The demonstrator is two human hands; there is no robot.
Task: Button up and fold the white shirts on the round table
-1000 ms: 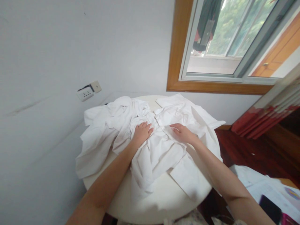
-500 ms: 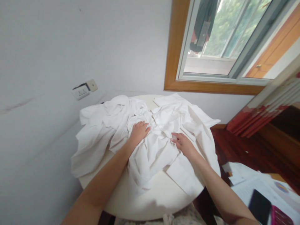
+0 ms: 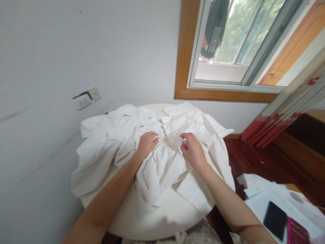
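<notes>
Head view: a crumpled white shirt lies spread over a round white bench, covering most of the top and hanging over the left and far edges. Both bare hands rest on the middle of the cloth. The left hand lies knuckles up with its fingers curled, the grip closed on a small fold of the shirt at the fingertips. The right hand sits just to the right of it, well clear of the left, fingers bent and pinching at a fold of the same shirt; how firmly it has hold cannot be told. Between the two hands the cloth is bunched into ridges. A flat panel of the shirt hangs off the near right edge of the bench, below the right forearm.

Behind the bench is a plain pale wall with a wall socket to the left, close above the heaped cloth. A window with a wooden frame sits at upper right, with a dark garment hanging outside it. A red-and-cream curtain hangs at the right. At lower right lie papers with a black phone on them, apart from the bench.
</notes>
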